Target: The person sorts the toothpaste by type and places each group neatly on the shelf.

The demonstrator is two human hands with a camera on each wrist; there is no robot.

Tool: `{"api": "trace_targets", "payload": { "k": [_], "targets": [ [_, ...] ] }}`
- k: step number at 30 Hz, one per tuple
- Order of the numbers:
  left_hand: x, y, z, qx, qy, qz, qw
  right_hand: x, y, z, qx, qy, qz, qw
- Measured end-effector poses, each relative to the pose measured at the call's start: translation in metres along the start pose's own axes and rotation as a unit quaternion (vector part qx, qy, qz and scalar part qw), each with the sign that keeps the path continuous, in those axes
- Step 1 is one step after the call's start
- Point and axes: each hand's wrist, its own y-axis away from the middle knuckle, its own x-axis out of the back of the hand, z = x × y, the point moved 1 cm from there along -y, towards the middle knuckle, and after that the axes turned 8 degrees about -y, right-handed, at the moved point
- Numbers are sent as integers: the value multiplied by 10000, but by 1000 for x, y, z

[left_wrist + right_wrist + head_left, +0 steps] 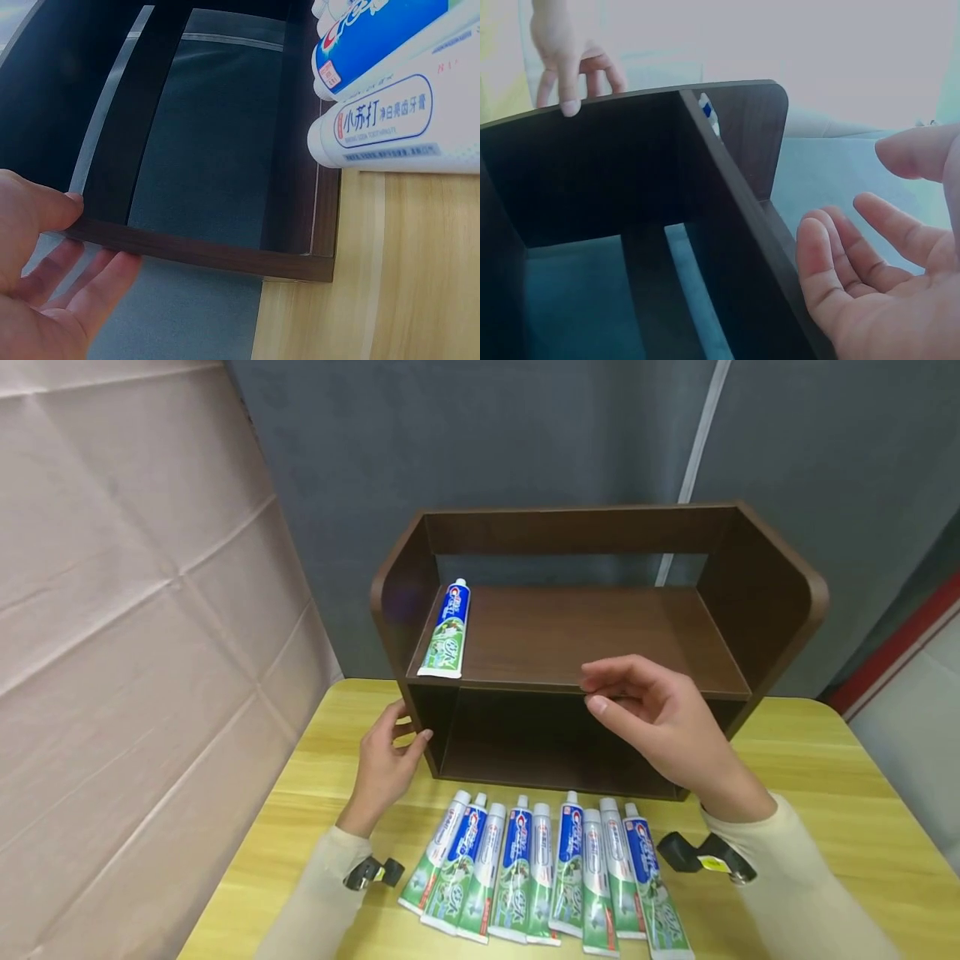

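Note:
A dark brown two-tier desk shelf stands on the table. My left hand holds its left side panel by the front edge. In the left wrist view the thumb lies on one side of that panel and the fingers on the other. My right hand hovers in front of the upper board, fingers loosely bent, nothing between them and the thumb. One blue, white and green toothpaste tube lies on the upper board at the left, cap toward the back.
Several toothpaste tubes, some blue-topped and some white-topped, lie side by side on the wood-patterned table before the shelf, caps toward it. Pale cloth hangs at the left. A dark grey panel rises behind.

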Motion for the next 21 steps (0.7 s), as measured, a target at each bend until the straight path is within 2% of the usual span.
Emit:
{"api": "trace_targets", "payload": {
  "k": [13, 21],
  "targets": [
    [1, -1, 0, -42, 13, 18, 10000, 19, 32, 20, 13, -232, 134, 9996],
    [0, -1, 0, -56, 5, 13, 10000, 31, 52, 29, -264, 232, 134, 9993]
  ]
}}
